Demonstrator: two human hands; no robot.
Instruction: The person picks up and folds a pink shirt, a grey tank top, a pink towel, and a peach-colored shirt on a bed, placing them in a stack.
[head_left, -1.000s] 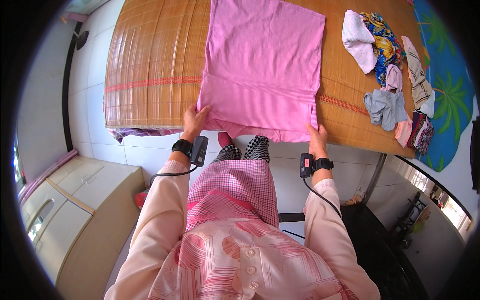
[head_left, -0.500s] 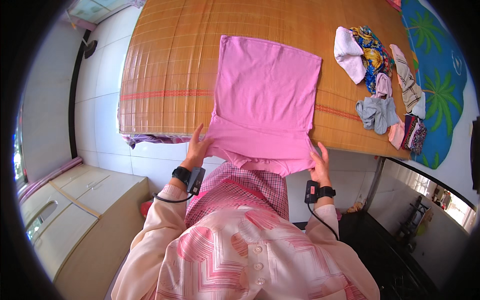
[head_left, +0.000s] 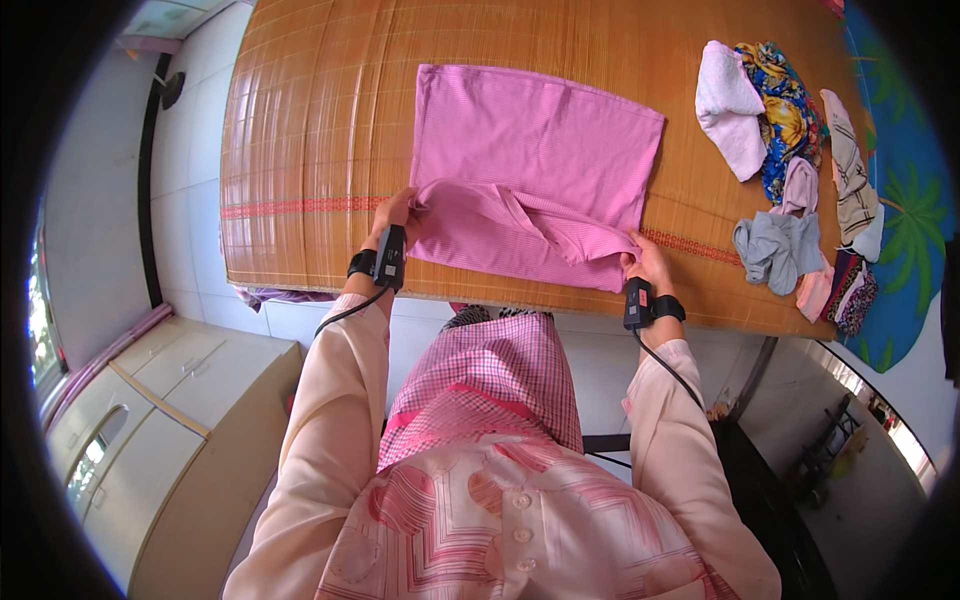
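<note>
A pink ribbed shirt (head_left: 535,120) lies on the woven mat, its near part doubled back over the rest in loose, rumpled layers. At the left side of this fold, my left hand (head_left: 396,214) is closed on the cloth. My right hand (head_left: 647,262) pinches the near right corner of the same shirt. Both hands rest close to the mat's near edge, and the fingertips are partly hidden by the fabric. Each wrist carries a black strap with a small boxy device and a cable.
The tan woven mat (head_left: 300,120) covers a bed-like surface. At its right lie a white cloth (head_left: 728,110), a patterned blue-yellow cloth (head_left: 785,95), a grey cloth (head_left: 775,250) and several small folded garments. A pale cabinet (head_left: 170,420) stands at lower left.
Both hands have moved forward over the mat, carrying the shirt's near part away from me and folding it onto the rest. Both hands have closed more on the cloth.
</note>
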